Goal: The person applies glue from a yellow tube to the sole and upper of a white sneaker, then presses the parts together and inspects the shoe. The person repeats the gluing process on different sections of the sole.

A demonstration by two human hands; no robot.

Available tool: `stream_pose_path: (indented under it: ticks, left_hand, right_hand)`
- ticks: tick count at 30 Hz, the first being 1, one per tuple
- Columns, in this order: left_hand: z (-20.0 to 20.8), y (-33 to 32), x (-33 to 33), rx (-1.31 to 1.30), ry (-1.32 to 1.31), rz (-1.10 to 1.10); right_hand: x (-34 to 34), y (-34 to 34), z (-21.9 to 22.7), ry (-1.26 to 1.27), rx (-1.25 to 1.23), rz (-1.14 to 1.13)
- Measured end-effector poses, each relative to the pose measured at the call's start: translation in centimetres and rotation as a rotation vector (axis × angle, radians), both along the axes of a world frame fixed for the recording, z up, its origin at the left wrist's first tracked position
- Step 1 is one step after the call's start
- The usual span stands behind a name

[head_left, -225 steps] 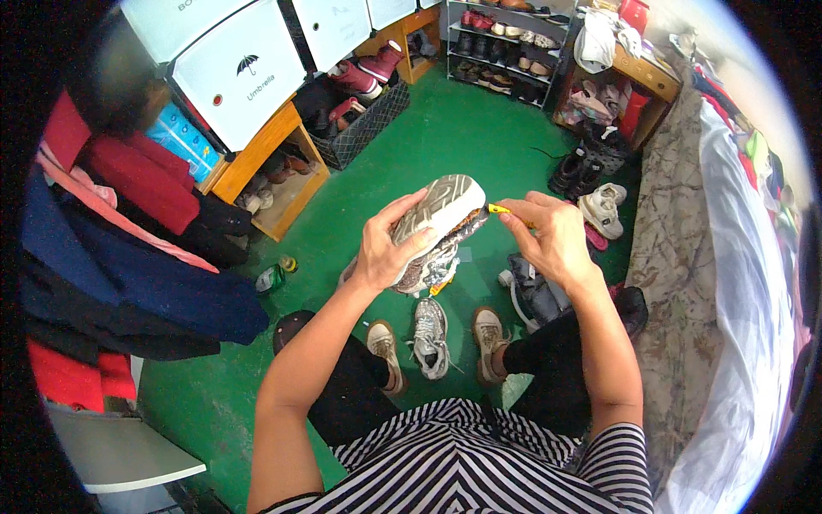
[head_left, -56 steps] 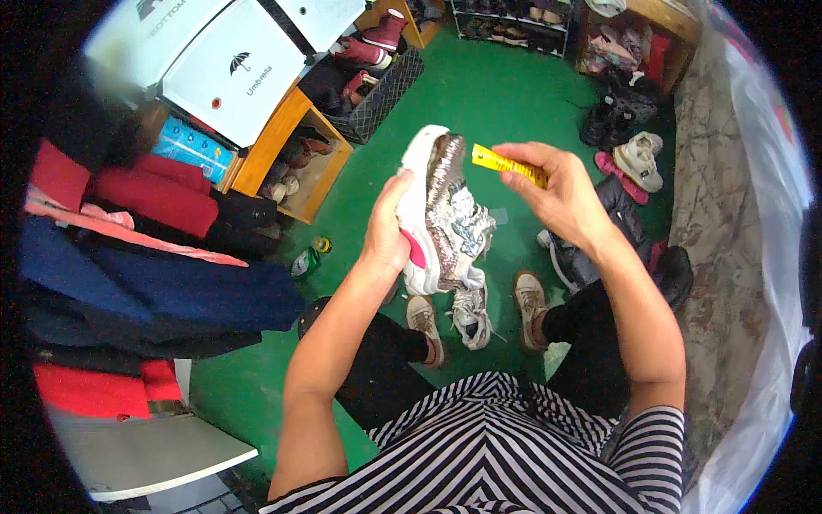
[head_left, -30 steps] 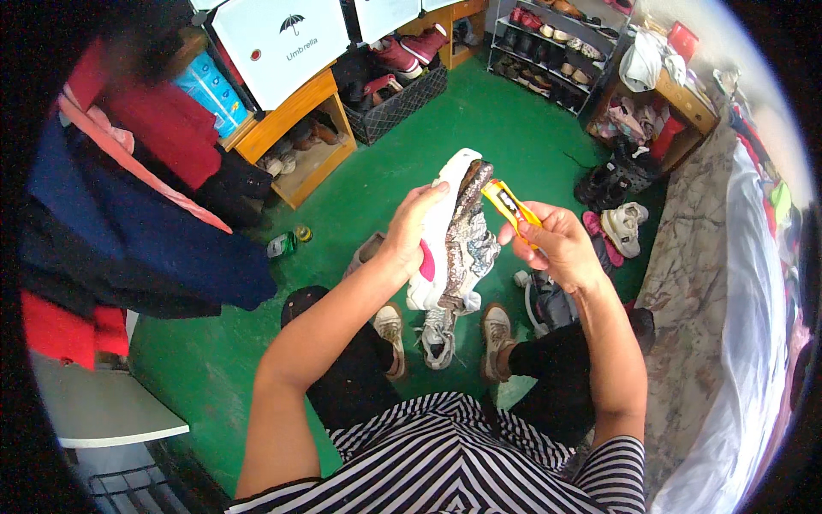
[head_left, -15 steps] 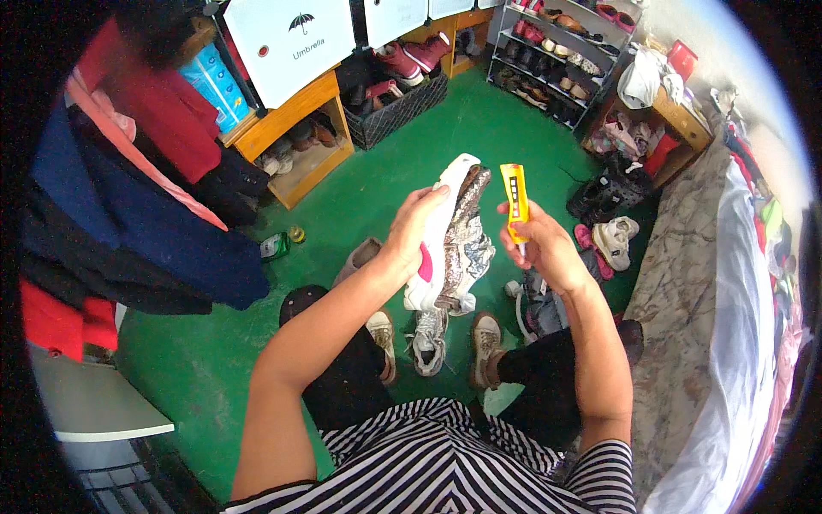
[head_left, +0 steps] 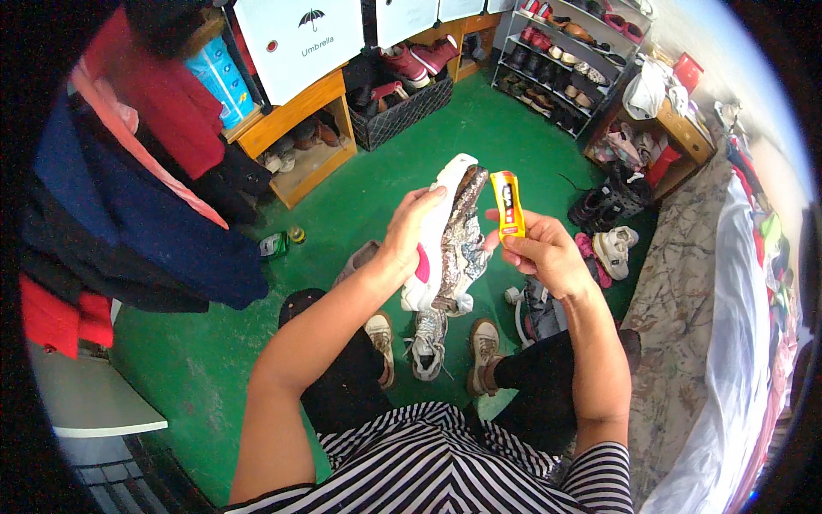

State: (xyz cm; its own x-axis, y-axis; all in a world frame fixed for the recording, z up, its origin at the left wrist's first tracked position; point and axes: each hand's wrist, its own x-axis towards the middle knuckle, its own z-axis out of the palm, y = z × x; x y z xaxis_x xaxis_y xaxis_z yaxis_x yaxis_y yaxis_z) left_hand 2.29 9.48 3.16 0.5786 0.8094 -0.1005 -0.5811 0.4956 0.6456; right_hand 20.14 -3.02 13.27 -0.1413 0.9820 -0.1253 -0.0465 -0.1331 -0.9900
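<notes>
My left hand grips a sneaker by its thick white sole, holding it up on its side above the floor. Its upper is glittery silver and grey, and a pink patch shows on the sole. To the right of it, my right hand pinches a small yellow tube with a dark and red label between thumb and fingers. The tube stands close to the shoe's upper; whether they touch I cannot tell. Below, a matching silver sneaker rests on the floor between my feet.
More shoes, including a white clog, lie on the green floor to the right. A green bottle lies at left. Farther off stand a black basket of shoes and a shoe rack. Clothes hang at left.
The yellow tube in my right hand has moved slightly left, closer to the sneaker, and has turned a little. My left hand and the sneaker stay nearly in place.
</notes>
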Motion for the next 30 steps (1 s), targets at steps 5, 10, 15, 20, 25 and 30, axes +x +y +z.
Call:
stream_pose_path:
  ticks: [5,10,15,20,25,30]
  left_hand:
    - [0.8,-0.4,0.0,-0.007,-0.023,-0.030]
    - [0.4,0.0,-0.1,0.004,-0.029,-0.007]
    - [1.1,-0.6,0.0,-0.006,0.025,0.059]
    - [1.1,-0.6,0.0,0.010,0.062,0.100]
    - [0.6,-0.3,0.2,0.039,0.071,0.122]
    - [0.7,-0.4,0.4,0.077,0.105,0.135]
  right_hand:
    - [0.1,-0.1,-0.3,-0.012,0.045,-0.058]
    - [-0.3,0.4,-0.4,-0.066,0.057,-0.069]
    - [-1.0,0.8,-0.3,-0.105,0.021,-0.116]
    - [-0.8,1.2,-0.9,-0.157,0.018,-0.183]
    - [-0.7,1.5,-0.8,-0.268,-0.022,-0.242]
    - [-1.4,1.9,-0.7,-0.213,0.107,-0.292]
